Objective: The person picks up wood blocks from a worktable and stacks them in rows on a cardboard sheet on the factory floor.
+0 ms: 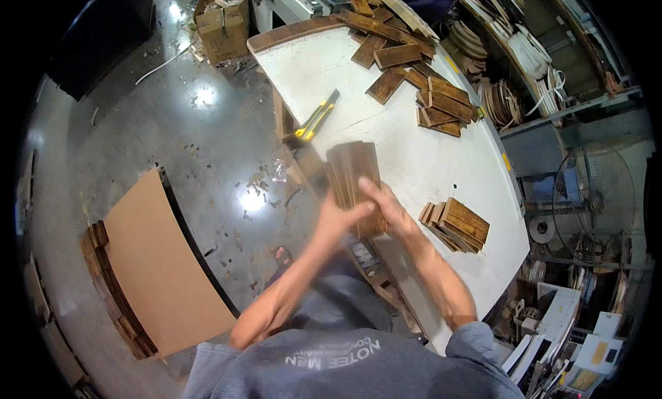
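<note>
Slat bundle [356, 166], edge of white table [414, 161].
My left hand [336, 218] and right hand [390, 207] clasp it; tabletop separates it from a smaller stack [465, 224].

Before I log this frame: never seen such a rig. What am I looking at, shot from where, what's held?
There is no robot here, just a person's bare hands. The one picture comes from a fisheye camera on their head, looking down, so edges bend near the rim. The left hand and right hand together hold a stack of thin brown wooden slats, slightly blurred. On the white worktable lie a yellow-and-black utility knife, a loose pile of wooden boards toward the far end, and a small leaning stack of wooden blocks to the right.
</note>
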Demonstrator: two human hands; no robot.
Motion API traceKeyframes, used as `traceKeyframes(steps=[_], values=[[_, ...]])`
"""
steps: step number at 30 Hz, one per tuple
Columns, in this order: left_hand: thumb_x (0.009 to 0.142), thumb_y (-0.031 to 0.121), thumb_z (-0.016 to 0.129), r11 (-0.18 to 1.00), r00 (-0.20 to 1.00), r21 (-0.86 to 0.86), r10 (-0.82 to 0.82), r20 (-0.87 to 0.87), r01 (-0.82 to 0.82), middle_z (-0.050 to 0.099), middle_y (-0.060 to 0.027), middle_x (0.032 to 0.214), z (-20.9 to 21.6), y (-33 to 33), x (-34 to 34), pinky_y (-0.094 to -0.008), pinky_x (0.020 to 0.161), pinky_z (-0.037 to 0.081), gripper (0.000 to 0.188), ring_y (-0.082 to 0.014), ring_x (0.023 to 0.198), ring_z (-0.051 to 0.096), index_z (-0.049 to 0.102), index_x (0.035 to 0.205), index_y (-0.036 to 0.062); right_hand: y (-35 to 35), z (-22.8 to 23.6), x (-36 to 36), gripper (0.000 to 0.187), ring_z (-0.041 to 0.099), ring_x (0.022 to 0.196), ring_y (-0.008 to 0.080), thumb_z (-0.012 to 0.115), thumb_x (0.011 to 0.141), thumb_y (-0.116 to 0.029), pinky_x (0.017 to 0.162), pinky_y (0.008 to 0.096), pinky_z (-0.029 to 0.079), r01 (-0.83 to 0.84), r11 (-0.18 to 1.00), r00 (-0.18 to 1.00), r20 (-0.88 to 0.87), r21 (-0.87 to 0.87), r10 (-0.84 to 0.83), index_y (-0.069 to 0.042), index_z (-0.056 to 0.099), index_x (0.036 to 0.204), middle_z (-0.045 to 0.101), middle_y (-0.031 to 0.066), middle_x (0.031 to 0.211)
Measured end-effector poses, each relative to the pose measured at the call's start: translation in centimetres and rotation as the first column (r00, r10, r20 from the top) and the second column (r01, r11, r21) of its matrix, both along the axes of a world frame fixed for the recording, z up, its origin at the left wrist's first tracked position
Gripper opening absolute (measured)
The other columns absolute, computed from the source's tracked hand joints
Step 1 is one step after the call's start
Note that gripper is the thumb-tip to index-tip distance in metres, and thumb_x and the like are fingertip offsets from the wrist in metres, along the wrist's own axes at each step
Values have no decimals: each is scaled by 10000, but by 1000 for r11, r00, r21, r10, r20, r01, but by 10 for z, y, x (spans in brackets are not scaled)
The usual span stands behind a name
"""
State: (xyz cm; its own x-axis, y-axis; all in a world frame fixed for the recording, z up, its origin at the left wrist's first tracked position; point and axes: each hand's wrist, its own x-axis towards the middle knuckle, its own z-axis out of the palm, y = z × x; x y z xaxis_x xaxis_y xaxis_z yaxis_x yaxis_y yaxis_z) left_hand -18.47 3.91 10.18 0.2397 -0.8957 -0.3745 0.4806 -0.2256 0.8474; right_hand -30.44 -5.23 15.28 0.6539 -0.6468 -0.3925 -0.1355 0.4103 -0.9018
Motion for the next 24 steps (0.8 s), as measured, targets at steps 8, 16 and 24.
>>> traceKeyframes(steps=[8,16,24], values=[[566,383,906,829,561,-316,2,828,462,245,-307,1566,-27,-19,10,-511,1195,284,1422,-452,1467,266,12,1586,-42,0,-16,-57,1131,490,1319,263,966,618,-300,1112,417,416,43,816,997,77,-577,2,-17,308,1493,500,132,1410],[556,403,934,699,549,-394,2,836,597,139,-331,1606,-77,-49,7,-533,1219,224,1469,-481,1491,187,-12,1575,-72,-16,-93,-84,911,432,1312,448,928,613,-402,1101,545,348,-99,416,989,-136,-904,-60,-59,560,1373,484,199,1432],[509,356,945,684,588,-438,17,809,583,191,-333,1578,-68,-65,1,-492,1226,201,1465,-472,1483,218,32,1578,-54,-3,-104,-89,907,336,1437,426,845,725,-432,1181,531,281,76,650,995,18,-756,-95,-32,482,1453,411,230,1532]])
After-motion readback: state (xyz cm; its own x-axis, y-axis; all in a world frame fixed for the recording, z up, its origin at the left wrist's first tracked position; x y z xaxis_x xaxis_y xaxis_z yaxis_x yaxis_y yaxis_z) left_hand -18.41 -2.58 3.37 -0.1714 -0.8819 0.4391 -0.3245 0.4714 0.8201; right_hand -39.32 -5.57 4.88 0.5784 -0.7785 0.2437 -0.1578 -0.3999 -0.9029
